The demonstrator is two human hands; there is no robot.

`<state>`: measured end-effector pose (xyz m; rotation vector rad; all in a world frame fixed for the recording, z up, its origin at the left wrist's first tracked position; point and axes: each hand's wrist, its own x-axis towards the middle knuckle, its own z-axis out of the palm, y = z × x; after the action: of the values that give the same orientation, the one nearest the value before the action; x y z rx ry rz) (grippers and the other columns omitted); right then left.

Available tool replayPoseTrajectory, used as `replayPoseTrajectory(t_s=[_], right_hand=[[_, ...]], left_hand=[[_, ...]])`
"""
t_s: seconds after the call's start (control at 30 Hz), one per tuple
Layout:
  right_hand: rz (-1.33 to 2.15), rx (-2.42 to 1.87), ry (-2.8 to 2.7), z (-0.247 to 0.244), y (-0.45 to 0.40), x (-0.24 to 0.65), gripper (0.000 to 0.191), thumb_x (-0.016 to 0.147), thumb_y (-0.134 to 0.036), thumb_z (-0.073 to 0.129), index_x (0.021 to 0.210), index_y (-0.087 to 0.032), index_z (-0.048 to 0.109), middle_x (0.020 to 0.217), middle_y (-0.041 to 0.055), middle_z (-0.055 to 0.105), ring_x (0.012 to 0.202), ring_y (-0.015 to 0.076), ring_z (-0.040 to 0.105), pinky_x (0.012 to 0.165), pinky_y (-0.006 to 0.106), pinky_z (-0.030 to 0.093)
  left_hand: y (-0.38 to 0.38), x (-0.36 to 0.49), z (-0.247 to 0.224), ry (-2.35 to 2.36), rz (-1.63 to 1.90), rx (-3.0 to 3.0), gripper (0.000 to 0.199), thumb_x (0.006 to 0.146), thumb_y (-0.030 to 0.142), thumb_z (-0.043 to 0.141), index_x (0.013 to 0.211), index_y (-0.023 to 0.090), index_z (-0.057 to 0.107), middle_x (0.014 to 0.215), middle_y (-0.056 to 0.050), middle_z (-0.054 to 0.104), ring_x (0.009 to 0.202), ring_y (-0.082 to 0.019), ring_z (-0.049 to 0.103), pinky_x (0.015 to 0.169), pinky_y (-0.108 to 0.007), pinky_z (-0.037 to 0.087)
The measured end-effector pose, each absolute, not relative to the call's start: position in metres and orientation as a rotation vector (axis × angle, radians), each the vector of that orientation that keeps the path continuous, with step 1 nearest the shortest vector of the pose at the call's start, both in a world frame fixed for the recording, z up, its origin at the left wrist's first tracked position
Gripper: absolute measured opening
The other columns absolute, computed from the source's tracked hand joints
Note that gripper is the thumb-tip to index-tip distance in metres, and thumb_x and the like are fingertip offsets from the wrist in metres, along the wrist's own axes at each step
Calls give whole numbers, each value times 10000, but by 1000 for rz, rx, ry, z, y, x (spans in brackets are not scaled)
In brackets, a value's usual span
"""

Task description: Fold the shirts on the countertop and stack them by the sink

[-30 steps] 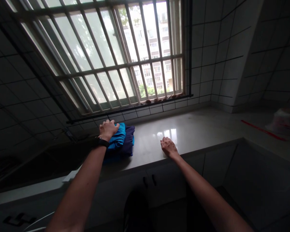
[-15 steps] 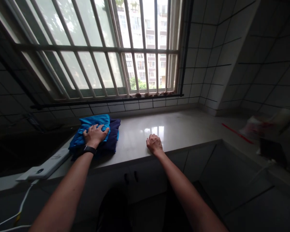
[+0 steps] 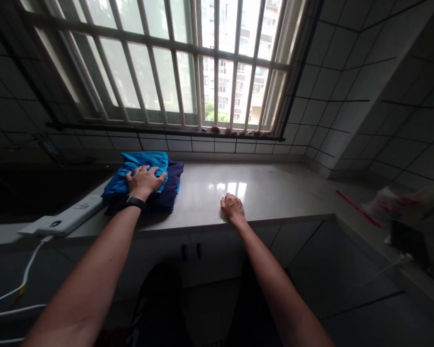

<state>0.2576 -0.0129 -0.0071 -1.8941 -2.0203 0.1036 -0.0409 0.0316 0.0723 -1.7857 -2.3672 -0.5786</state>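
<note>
My left hand [image 3: 144, 181] lies palm down with its fingers spread on a folded bright blue cloth [image 3: 147, 158], pressing on its top. Beneath and to the right of that sits a dark purple-blue folded cloth [image 3: 174, 181], perhaps a garment. A black band circles my left wrist. My right hand [image 3: 233, 207] rests as a loose fist on the pale countertop [image 3: 198, 200], near its front edge and apart from the cloths. Nothing shows in its curled fingers.
A white power strip [image 3: 70, 215] with a cable lies left of the cloths, beside a dark sink [image 3: 32, 193]. At the right are a red strip [image 3: 357, 208], a plastic bag [image 3: 386, 202] and a dark flat object [image 3: 409, 242]. A barred window [image 3: 173, 46] stands behind.
The camera view has tilted downward a little. Both hands keep their places, the left on the cloth stack and the right on the countertop.
</note>
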Motion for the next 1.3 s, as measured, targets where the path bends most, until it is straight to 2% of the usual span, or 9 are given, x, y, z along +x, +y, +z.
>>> replayPoseTrajectory(t_s=[1.13, 1.3], right_hand=[[120, -1925, -2019, -8, -12, 258, 345, 1051, -298, 393, 1141, -139, 685, 1137, 154, 742, 1040, 242, 699, 872, 302, 492], [117, -1916, -2018, -7, -13, 257, 345, 1045, -289, 403, 1137, -129, 695, 1128, 159, 746, 1043, 247, 705, 870, 303, 498]], left_hand=[[27, -37, 71, -2358, -544, -1773, 637, 984, 536, 381, 1464, 160, 565, 1611, -163, 439, 1461, -331, 368, 1203, -548, 211], [29, -42, 86, -2379, -472, -1863, 683, 987, 581, 373, 1473, 133, 549, 1598, -202, 438, 1435, -383, 389, 1170, -596, 242]])
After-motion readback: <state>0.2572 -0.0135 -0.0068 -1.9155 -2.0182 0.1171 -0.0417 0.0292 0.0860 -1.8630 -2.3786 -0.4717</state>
